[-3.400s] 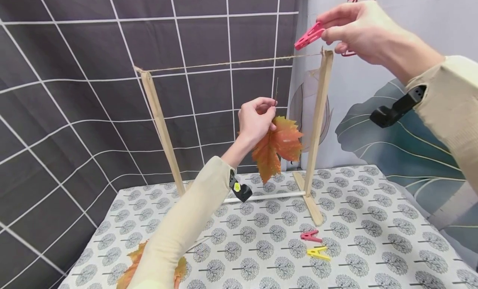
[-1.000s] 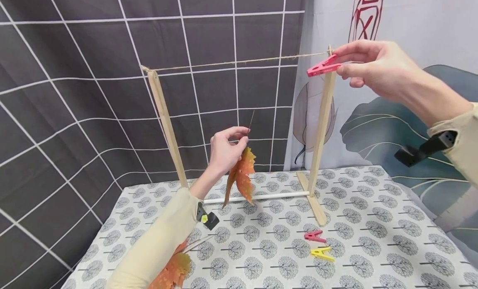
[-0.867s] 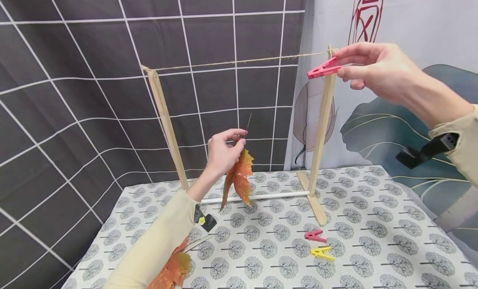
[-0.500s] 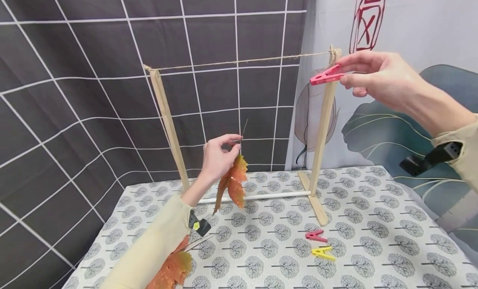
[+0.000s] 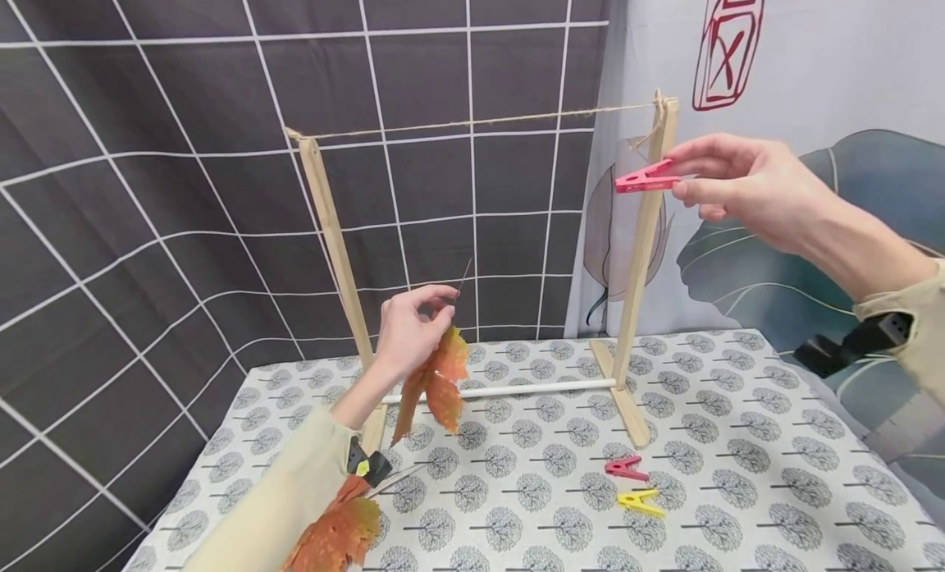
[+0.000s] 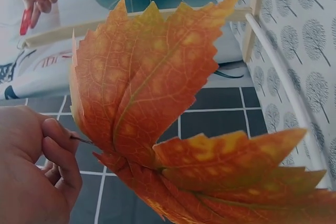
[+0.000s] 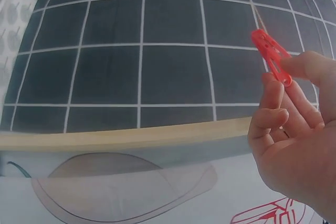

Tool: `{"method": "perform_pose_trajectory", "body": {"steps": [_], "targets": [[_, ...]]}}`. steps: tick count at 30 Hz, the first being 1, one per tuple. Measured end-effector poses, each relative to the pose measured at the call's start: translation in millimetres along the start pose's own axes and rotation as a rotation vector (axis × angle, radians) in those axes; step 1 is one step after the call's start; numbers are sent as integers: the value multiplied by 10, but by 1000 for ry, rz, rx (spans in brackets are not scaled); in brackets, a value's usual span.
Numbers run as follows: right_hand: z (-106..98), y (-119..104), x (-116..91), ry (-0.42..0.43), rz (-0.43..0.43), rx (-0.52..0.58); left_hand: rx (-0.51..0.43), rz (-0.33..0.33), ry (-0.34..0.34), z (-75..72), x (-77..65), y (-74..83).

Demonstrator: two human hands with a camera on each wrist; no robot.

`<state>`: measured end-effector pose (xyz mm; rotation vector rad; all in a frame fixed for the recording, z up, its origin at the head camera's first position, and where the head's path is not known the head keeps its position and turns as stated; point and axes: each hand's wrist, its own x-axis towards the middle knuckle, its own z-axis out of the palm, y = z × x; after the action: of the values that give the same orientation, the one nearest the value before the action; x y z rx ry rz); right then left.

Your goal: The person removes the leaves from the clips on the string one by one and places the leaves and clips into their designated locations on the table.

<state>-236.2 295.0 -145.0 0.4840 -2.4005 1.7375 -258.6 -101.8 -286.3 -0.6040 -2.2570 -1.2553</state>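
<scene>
My left hand [image 5: 412,330] pinches the thin stem of an orange maple leaf [image 5: 443,383], which hangs below the fingers in front of the wooden frame. The left wrist view shows the leaf [image 6: 152,77] large, its stem running between thumb and fingers. At the right post, my right hand [image 5: 760,190] pinches a pink clothespin [image 5: 642,178] by its handle ends, its nose pointing left. This clothespin [image 7: 270,53] also shows in the right wrist view. Above both hands a twine line [image 5: 480,121] runs between the two posts, with nothing clipped on it.
The frame's right post [image 5: 638,268] and left post [image 5: 332,244] stand on the tree-patterned tablecloth [image 5: 709,506], joined low by a white rod [image 5: 531,388]. A pink clothespin [image 5: 626,467] and a yellow clothespin [image 5: 641,501] lie at front right. More leaves [image 5: 340,531] lie at front left.
My left hand has moved down and left with the maple leaf, away from the right post. The right hand has come down from above the line with the pink clothespin.
</scene>
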Motion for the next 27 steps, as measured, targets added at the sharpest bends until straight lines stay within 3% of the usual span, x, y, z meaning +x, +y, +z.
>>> {"method": "perform_pose_trajectory", "body": {"steps": [8, 14, 27], "targets": [[24, 141, -100, -1, 6, -54, 76, 68, 3, -68, -107, -78], [70, 245, -173, -7, -5, -79, 88, 51, -18, -116, -181, -150], [130, 541, -346, -21, 5, 12, 167, 46, -75, -247, -327, -207]]}}
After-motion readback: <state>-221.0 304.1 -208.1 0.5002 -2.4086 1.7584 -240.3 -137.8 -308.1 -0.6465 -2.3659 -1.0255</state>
